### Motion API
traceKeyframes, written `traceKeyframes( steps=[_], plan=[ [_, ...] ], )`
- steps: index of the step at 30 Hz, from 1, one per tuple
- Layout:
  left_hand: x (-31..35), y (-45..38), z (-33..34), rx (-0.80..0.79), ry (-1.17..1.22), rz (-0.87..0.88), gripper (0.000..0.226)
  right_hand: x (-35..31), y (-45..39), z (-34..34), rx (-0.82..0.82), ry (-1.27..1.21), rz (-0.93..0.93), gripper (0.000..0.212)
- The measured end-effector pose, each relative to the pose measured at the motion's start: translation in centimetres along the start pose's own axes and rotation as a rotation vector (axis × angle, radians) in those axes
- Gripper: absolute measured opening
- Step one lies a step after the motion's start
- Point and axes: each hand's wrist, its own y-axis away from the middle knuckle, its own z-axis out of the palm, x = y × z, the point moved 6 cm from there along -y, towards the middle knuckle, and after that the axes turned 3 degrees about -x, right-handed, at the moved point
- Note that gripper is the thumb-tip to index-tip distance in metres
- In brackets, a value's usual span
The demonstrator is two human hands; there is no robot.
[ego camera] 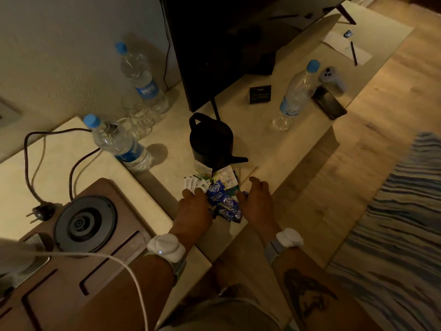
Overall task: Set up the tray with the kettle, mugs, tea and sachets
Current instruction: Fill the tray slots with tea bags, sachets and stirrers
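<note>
A brown wooden tray (114, 206) lies at the lower left with the round black kettle base (86, 223) on it. On the counter beyond stands the black kettle (211, 142). In front of it is a loose pile of sachets: blue ones (220, 201), white ones (192, 183) and tea packets (226, 179). My left hand (194, 207) rests on the pile's left side, fingers on the white sachets. My right hand (256, 199) rests at the pile's right side with relaxed fingers; a blue sachet shows at its thumb. No mugs are visible.
Three water bottles (117, 142) (140, 77) (296, 91) stand on the counter, with glasses (138, 113) at the back left. A dark TV (229, 44), a phone (330, 101), a grey remote (333, 77) and a black plug (40, 211) with its cord are around. A white cable (119, 263) crosses the tray.
</note>
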Motion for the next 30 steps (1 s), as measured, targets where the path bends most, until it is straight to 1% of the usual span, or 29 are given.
traceKeyframes(
  steps=[2, 4, 7, 10, 12, 16, 18, 19, 21, 22, 23, 25, 26, 27, 28, 30],
  plan=[
    [0.2, 0.1, 0.1, 0.005, 0.034, 0.020, 0.059, -0.7, -0.9, -0.5, 0.021, -0.007, -0.005, 0.054],
    [0.2, 0.2, 0.0, 0.004, 0.075, 0.037, 0.056, -1.8, -1.9, -0.5, 0.025, -0.070, 0.003, 0.046],
    [0.0, 0.2, -0.6, 0.009, 0.149, 0.043, 0.054, -3.5, -3.3, 0.4, -0.012, -0.131, 0.051, 0.041],
    [-0.3, 0.3, -1.2, 0.022, 0.241, 0.034, 0.064, -4.8, -4.1, 1.4, -0.023, -0.093, 0.058, 0.031],
    [-0.1, 0.5, -1.4, 0.038, 0.283, 0.047, 0.071, -5.1, -4.2, 1.5, 0.026, -0.109, 0.060, 0.022],
    [-0.2, 0.8, -2.4, 0.107, 0.374, 0.064, 0.070, -6.2, -3.0, 0.7, 0.142, -0.249, 0.060, 0.008],
    [-0.5, 1.0, -3.1, 0.165, 0.451, 0.065, 0.073, -7.2, -1.5, -0.4, 0.202, -0.311, -0.031, 0.005],
    [-0.7, 1.3, -3.4, 0.201, 0.502, 0.079, 0.075, -7.9, -0.3, -1.1, 0.226, -0.310, -0.121, 0.005],
    [-0.7, 1.7, -4.0, 0.281, 0.598, 0.147, 0.078, -9.1, 2.1, -2.6, 0.250, -0.215, -0.330, 0.004],
    [-0.6, 2.0, -4.2, 0.320, 0.617, 0.184, 0.075, -9.4, 3.3, -3.0, 0.248, -0.157, -0.425, 0.003],
    [-0.6, 2.1, -4.4, 0.354, 0.610, 0.213, 0.068, -9.6, 4.3, -3.2, 0.230, -0.125, -0.494, 0.004],
    [-0.7, 2.3, -4.5, 0.402, 0.601, 0.252, 0.041, -9.7, 5.6, -3.3, 0.170, -0.176, -0.553, 0.007],
    [-0.7, 2.3, -4.5, 0.396, 0.634, 0.250, 0.029, -9.9, 5.8, -3.4, 0.158, -0.240, -0.537, 0.009],
    [-0.9, 2.3, -4.4, 0.370, 0.683, 0.230, 0.023, -9.9, 5.8, -3.5, 0.175, -0.328, -0.470, 0.013],
    [-1.1, 2.2, -4.3, 0.354, 0.731, 0.198, 0.019, -9.7, 5.3, -3.5, 0.209, -0.447, -0.355, 0.016],
    [-2.1, 2.3, -4.6, 0.411, 0.801, 0.129, 0.009, -8.4, 3.7, -2.8, 0.269, -0.745, -0.026, 0.018]
  ],
)
